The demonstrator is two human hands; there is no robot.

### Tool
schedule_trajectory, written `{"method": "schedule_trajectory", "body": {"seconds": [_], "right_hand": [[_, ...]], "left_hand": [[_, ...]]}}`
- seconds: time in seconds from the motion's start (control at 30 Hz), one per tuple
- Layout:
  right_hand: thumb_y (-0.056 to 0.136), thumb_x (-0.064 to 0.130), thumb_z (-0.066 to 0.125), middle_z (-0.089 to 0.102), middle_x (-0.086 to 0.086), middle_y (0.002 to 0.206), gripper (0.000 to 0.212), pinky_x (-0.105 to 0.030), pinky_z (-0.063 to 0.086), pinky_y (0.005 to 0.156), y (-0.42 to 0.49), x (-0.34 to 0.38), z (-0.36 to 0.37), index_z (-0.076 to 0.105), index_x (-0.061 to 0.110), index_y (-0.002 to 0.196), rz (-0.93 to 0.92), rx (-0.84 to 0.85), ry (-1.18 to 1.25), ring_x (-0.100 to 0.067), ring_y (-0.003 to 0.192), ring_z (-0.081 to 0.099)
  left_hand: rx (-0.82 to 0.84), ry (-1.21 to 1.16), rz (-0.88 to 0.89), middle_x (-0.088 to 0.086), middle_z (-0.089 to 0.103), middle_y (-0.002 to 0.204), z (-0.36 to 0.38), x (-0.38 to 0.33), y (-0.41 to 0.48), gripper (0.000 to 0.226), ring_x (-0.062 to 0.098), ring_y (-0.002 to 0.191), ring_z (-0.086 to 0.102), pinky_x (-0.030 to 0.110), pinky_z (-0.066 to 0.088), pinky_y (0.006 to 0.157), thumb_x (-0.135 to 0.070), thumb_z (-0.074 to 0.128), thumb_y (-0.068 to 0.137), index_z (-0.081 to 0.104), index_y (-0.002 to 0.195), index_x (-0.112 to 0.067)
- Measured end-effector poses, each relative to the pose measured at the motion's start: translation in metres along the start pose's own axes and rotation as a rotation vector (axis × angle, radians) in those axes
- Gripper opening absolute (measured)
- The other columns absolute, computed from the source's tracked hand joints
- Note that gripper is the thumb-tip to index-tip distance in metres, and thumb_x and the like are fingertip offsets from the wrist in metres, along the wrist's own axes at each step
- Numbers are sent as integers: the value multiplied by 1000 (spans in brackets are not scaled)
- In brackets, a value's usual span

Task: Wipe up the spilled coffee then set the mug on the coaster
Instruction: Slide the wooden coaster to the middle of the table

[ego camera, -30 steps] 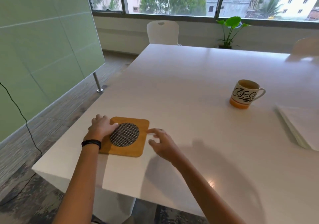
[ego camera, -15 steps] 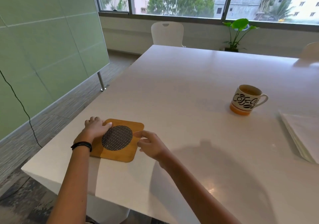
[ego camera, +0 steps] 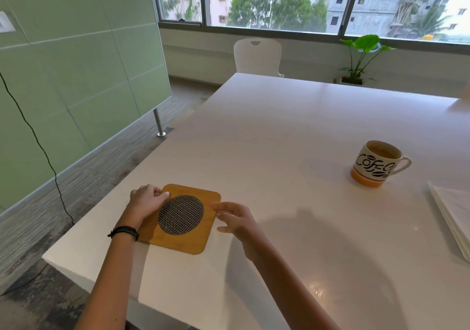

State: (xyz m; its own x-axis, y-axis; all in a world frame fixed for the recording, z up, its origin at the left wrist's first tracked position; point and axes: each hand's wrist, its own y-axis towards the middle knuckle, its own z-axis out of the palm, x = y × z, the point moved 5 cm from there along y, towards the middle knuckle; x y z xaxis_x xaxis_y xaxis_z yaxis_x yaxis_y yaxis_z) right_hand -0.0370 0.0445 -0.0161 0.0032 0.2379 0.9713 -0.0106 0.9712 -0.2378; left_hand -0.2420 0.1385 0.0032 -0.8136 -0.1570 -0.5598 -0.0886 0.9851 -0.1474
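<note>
A square wooden coaster [ego camera: 193, 240] with a round black mesh centre lies near the table's front left corner. My left hand [ego camera: 146, 202] rests on the coaster's left edge, fingers curled over it. My right hand [ego camera: 234, 219] hovers at its right edge, fingers apart, index tip at the rim. A white mug [ego camera: 376, 164] with "Coffee" lettering and an orange base stands upright far to the right, with brown liquid inside and its handle pointing right. I can make out no spill on the table.
A stack of white napkins or paper [ego camera: 455, 217] lies at the right edge, just in front of the mug. The white table [ego camera: 279, 139] stretches back to a white chair [ego camera: 256, 55] and a potted plant [ego camera: 361, 60]. A green partition stands left.
The coaster has slid slightly back toward the table's left edge with both hands on it. The camera view has shifted; the mug has not moved.
</note>
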Motion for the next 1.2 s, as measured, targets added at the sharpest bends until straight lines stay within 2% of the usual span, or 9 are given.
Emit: {"method": "schedule_trajectory", "body": {"seconds": [0.13,0.27,0.4,0.5,0.63,0.73,0.93,1.07,1.2], "right_hand": [[84,3,52,65,-13,109,27,-25,55,71,5,-3,-4,70,23,83,5,-17,63,-20,99,63],[84,-3,52,62,-20,111,24,-28,57,69,8,-6,-7,69,7,96,21,-21,125,-25,95,66],[85,-2,55,62,-23,113,23,-30,58,69,9,-5,-12,65,-2,106,23,3,132,-25,92,68],[86,1,56,63,-21,112,24,-28,57,69,8,-3,-19,64,-2,108,14,-7,105,-24,90,68],[87,-2,52,64,-21,112,23,-25,56,66,1,1,-33,65,-1,106,8,-11,80,-22,89,68],[87,-5,48,67,-16,98,24,-25,56,68,-10,6,-50,67,-2,100,-16,29,104,-17,80,67],[90,-5,45,67,-13,87,23,-23,57,67,-28,14,-95,68,-1,91,-49,15,114,-14,71,69],[90,-2,50,67,-9,84,18,-23,57,66,-41,17,-130,64,-8,99,-55,-19,43,-16,72,67],[87,3,56,65,-12,85,15,-23,56,64,-54,15,-164,67,0,97,-61,-63,2,-16,72,66]], "left_hand": [[-71,-123,22,14,65,113,-7,8,1,30,31,109,57,42,44,96,-25,61,86,62,109,-6],[-160,-218,72,10,66,92,-13,6,-1,18,25,89,59,39,49,83,-22,66,83,67,96,-9],[-137,-287,99,7,66,80,-13,5,1,17,28,84,64,44,55,79,-21,68,81,68,92,-9],[-69,-315,106,14,68,83,-11,2,7,19,31,83,65,42,55,76,-19,68,81,67,95,-6],[1,-347,113,21,68,86,-7,-4,13,19,36,84,65,46,56,79,-17,69,80,67,96,-5],[109,-394,118,24,68,89,3,-16,12,20,33,79,65,39,54,72,-13,66,82,65,100,-4],[328,-419,169,13,67,81,30,-52,-3,22,20,67,62,27,53,60,-13,62,85,62,107,-9],[438,-440,243,22,67,85,49,-84,-15,27,18,66,61,20,53,51,-15,60,87,55,113,-19],[566,-464,312,11,67,77,72,-112,-27,29,12,61,62,20,52,51,-15,60,87,55,116,-19]]}}
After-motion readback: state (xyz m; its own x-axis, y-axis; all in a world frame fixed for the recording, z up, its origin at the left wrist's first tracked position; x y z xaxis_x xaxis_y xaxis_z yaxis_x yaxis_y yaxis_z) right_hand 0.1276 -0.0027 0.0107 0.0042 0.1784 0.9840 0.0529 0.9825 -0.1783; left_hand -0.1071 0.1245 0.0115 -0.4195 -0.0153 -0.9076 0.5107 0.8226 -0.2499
